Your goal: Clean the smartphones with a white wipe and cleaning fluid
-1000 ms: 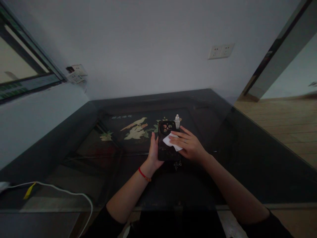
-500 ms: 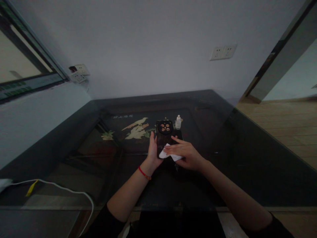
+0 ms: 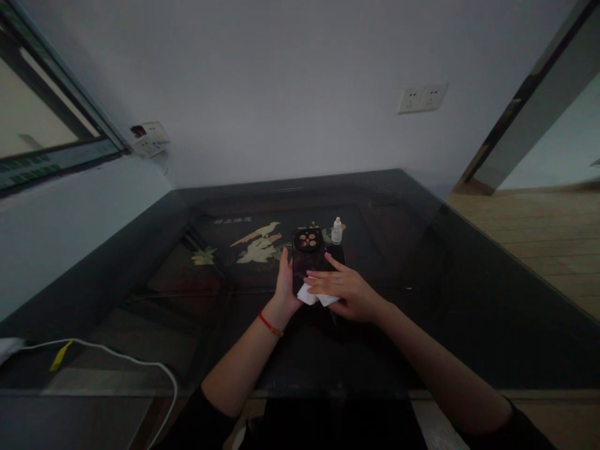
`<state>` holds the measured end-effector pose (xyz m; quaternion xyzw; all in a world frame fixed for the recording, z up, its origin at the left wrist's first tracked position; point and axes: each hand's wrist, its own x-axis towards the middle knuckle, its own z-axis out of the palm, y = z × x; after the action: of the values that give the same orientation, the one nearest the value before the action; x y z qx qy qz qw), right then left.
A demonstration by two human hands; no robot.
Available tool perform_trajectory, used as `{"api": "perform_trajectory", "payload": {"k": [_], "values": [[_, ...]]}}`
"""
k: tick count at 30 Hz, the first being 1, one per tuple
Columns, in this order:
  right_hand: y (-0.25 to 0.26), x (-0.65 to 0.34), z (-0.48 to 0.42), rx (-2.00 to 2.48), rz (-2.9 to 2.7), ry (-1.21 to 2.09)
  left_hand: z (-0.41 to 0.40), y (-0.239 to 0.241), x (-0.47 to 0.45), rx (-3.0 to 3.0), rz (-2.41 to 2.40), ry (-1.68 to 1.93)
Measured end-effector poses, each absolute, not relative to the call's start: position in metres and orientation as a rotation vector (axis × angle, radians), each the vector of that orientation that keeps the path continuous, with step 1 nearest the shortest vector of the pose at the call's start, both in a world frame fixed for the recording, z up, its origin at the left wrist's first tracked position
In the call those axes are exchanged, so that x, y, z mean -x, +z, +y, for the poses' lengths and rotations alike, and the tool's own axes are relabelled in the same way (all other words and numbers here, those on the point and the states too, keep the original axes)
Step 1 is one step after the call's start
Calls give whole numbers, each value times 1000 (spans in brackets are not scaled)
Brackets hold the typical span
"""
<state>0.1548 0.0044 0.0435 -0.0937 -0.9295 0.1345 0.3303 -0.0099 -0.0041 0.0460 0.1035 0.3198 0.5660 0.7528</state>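
Note:
My left hand (image 3: 284,289) grips the left edge of a dark phone (image 3: 307,255), held back side up with its round camera block at the far end. My right hand (image 3: 347,292) presses a small white cloth (image 3: 313,296) against the phone's lower part, fingers closed over the cloth. A red cord circles my left wrist. A small white dropper bottle (image 3: 336,230) stands on the table just beyond the phone, to its right.
A dark glass-topped table (image 3: 469,300) carries a bird-and-flower inlay (image 3: 257,244) under the glass. A white cable (image 3: 117,362) with a yellow tag lies at the near left. Walls close the back and left; wall sockets (image 3: 422,98) sit above. Wooden floor opens to the right.
The cloth under my right hand has slid from the middle of the phone down to its lower end. The phone has shifted slightly left.

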Motion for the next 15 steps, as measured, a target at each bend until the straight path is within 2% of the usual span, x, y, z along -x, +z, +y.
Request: {"api": "perform_trajectory", "payload": {"k": [4,8,11,15], "values": [[48,-173,15,301,-2307,433,3,47,20,-247,602,1190],[48,-191,31,723,-1978,474,-1,56,36,-348,572,1096],[44,-197,41,995,-1767,484,-11,63,53,-453,666,966],[40,-196,48,1105,-1709,457,-21,66,68,-720,971,1045]]}}
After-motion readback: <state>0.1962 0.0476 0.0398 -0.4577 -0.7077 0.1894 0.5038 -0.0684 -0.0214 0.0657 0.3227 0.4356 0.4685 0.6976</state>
